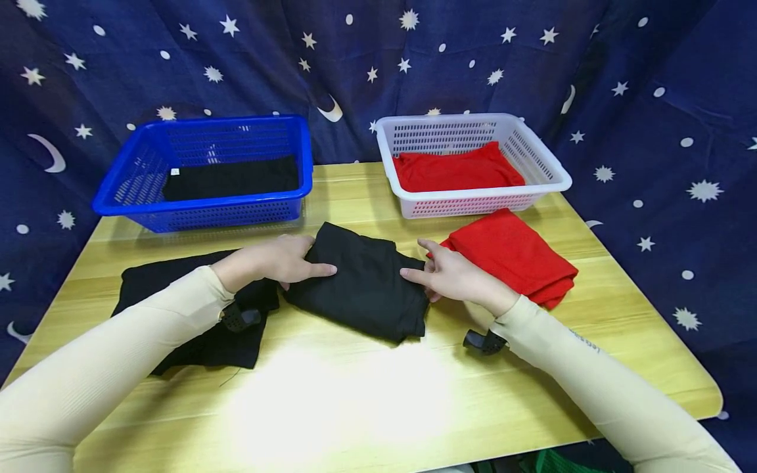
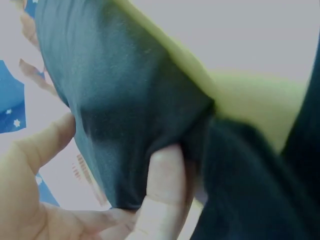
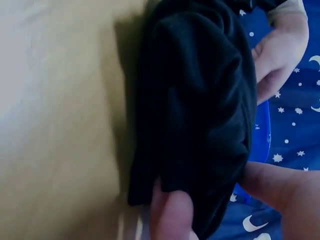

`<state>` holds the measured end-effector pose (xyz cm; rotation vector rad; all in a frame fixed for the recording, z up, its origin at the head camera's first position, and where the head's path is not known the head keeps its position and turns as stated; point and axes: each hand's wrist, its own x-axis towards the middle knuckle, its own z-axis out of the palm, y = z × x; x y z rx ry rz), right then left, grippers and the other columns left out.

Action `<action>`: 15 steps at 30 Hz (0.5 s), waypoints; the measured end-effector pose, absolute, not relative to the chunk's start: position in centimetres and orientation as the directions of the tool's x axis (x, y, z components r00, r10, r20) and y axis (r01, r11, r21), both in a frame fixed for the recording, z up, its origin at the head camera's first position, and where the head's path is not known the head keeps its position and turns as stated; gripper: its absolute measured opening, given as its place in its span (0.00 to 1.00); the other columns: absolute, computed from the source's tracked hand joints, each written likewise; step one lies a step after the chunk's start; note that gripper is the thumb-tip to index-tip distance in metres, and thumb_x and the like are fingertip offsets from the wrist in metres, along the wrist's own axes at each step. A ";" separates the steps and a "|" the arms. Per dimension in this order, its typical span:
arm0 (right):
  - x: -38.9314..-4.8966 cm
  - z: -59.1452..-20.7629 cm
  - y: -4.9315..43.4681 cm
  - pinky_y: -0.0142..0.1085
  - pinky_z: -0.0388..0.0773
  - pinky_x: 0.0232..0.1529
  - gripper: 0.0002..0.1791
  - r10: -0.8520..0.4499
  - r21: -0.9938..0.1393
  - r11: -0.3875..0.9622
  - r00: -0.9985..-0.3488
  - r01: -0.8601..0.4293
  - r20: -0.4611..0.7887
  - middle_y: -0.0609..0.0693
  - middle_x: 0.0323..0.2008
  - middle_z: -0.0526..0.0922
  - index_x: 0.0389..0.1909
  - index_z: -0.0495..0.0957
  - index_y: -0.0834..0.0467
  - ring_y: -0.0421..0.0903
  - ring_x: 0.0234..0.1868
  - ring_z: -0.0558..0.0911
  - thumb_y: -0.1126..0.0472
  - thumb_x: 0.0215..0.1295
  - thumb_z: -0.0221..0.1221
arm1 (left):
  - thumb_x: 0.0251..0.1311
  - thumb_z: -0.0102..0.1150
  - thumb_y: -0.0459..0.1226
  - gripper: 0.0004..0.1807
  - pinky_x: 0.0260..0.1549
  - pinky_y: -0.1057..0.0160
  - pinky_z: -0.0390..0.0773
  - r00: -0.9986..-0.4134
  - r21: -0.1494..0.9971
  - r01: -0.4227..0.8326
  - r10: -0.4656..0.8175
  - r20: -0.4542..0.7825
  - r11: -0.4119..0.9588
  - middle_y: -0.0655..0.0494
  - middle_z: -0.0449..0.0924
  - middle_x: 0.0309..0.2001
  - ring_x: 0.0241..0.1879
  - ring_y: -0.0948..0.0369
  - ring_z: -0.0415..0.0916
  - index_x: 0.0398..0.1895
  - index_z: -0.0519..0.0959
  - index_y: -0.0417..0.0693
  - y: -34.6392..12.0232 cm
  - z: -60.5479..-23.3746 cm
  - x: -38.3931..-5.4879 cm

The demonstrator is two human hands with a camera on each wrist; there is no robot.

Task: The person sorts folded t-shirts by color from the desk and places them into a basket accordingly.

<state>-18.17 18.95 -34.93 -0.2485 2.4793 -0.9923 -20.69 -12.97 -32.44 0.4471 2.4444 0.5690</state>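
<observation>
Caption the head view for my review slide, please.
Left-hand fingers and right-hand fingers grip a folded black cloth at a wood-grain table, a blue plastic basket and white plastic basket beyond.

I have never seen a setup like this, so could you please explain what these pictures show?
There is no machine: a person's left hand and right hand do the work. The wide picture comes from a head-worn camera looking forward and down; the two close ones come from the left wrist camera and right wrist camera. On the table, a black cloth lies at left and a folded red cloth at right. Behind stand a blue basket containing black fabric and a white basket containing red fabric. Both hands grip the folded dark cloth in the middle, one at each side.
</observation>
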 end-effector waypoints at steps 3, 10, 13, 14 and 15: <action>-18.6 -34.7 19.2 0.38 0.85 0.38 0.53 -0.311 -0.673 0.740 -0.884 0.005 -0.349 0.53 0.30 0.81 0.79 0.46 0.59 0.46 0.28 0.86 0.41 0.65 0.64 | 0.68 0.55 0.58 0.32 0.31 0.61 0.84 -0.770 0.508 0.167 0.433 -0.468 0.845 0.44 0.78 0.50 0.24 0.56 0.84 0.62 0.68 0.43 -12.7 -32.5 -20.0; -18.8 -34.1 20.1 0.36 0.79 0.41 0.58 -0.307 -0.607 0.793 -0.888 -0.039 -0.343 0.52 0.35 0.82 0.80 0.42 0.58 0.46 0.29 0.85 0.35 0.63 0.62 | 0.68 0.55 0.58 0.41 0.40 0.62 0.84 -0.796 0.523 0.135 0.407 -0.449 0.841 0.39 0.77 0.59 0.23 0.60 0.85 0.72 0.60 0.41 -12.5 -33.0 -18.5; -18.5 -33.9 20.5 0.37 0.76 0.37 0.58 -0.318 -0.564 0.822 -0.885 -0.078 -0.341 0.52 0.34 0.82 0.80 0.43 0.58 0.45 0.25 0.83 0.32 0.62 0.61 | 0.67 0.56 0.59 0.44 0.38 0.61 0.85 -0.813 0.540 0.080 0.369 -0.451 0.838 0.36 0.73 0.64 0.23 0.61 0.85 0.73 0.57 0.39 -12.6 -33.2 -18.4; -18.4 -33.9 20.6 0.37 0.75 0.36 0.59 -0.319 -0.548 0.832 -0.881 -0.085 -0.348 0.51 0.32 0.82 0.80 0.44 0.58 0.45 0.24 0.81 0.31 0.61 0.61 | 0.67 0.56 0.59 0.44 0.35 0.61 0.85 -0.816 0.551 0.058 0.357 -0.455 0.832 0.36 0.72 0.64 0.23 0.60 0.85 0.73 0.57 0.39 -12.7 -33.2 -18.4; -18.2 -33.9 20.6 0.37 0.75 0.35 0.59 -0.321 -0.532 0.842 -0.878 -0.092 -0.355 0.51 0.30 0.81 0.80 0.44 0.59 0.44 0.23 0.80 0.30 0.61 0.60 | 0.67 0.56 0.59 0.44 0.33 0.61 0.85 -0.817 0.563 0.034 0.348 -0.460 0.826 0.35 0.70 0.65 0.23 0.59 0.85 0.73 0.56 0.38 -12.7 -33.3 -18.3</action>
